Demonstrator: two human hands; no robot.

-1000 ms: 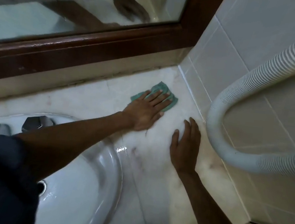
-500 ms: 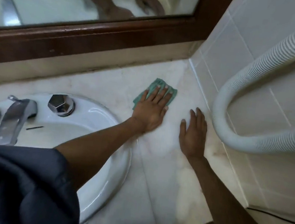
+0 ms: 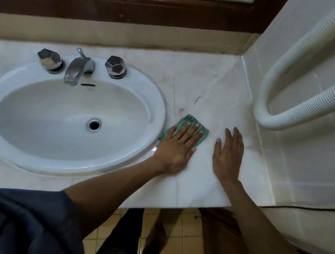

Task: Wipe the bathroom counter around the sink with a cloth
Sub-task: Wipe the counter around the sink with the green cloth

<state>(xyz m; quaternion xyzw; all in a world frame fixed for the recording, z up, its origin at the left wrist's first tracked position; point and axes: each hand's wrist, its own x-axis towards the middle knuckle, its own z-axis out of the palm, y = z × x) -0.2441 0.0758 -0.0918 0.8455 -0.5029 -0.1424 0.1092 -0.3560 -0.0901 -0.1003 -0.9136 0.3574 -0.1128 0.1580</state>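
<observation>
Because the pale stone counter [image 3: 215, 84] is hard, flat and glossy, a cloth will probably slide over it easily, and downward pressure rather than a tight hold does the work. The white sink [image 3: 49, 113] is set into it on the left. Its rim stands a little proud of the stone, so the cloth is likely to catch or ride up there.

The left hand [image 3: 178, 147] lies flat with fingers straight and spread, pressing the cloth onto the counter just beside the sink's right rim; no finger curls round it. The right hand [image 3: 228, 152] rests open, palm down, on bare counter nearer the tiled wall [image 3: 304, 163], holding nothing and seemingly bracing.

The green cloth [image 3: 186, 119] is small, thin and soft, and it is bunched into folds beyond the fingertips. It looks light and limp, so it is best pinned under a flat palm over its middle, or it may roll up. Faint dark smudges [image 3: 196, 100] mark the stone just beyond it.
</observation>
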